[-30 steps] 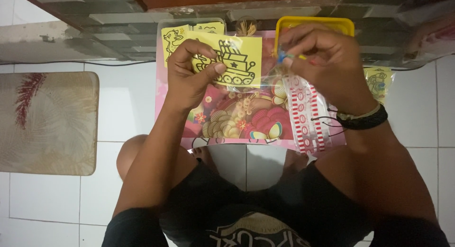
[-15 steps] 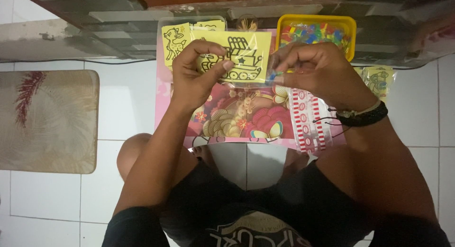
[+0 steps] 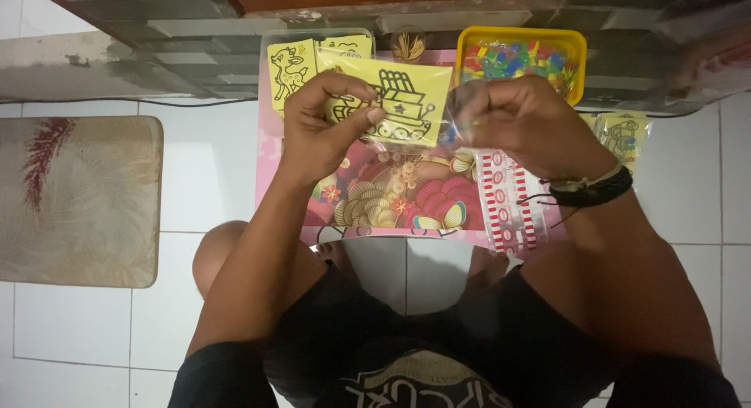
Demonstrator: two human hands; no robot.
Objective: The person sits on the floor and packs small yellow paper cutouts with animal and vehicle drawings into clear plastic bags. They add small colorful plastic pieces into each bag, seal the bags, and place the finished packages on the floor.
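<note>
Pinching a flat yellow card (image 3: 399,103), left hand (image 3: 317,130) closed.

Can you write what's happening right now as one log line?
left hand: pinching yellow card | right hand: closed by card's edge | yellow tray: behind

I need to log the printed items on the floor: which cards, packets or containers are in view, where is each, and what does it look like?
Yellow card with black ship outline: pinched by the left hand, in a clear sleeve that the right hand grips.
Yellow card with deer outline: behind the left hand.
Yellow tub of coloured pieces: top right.
Small yellow picture packet: far right, on the floor.
Pink illustrated board: under both hands.
</note>
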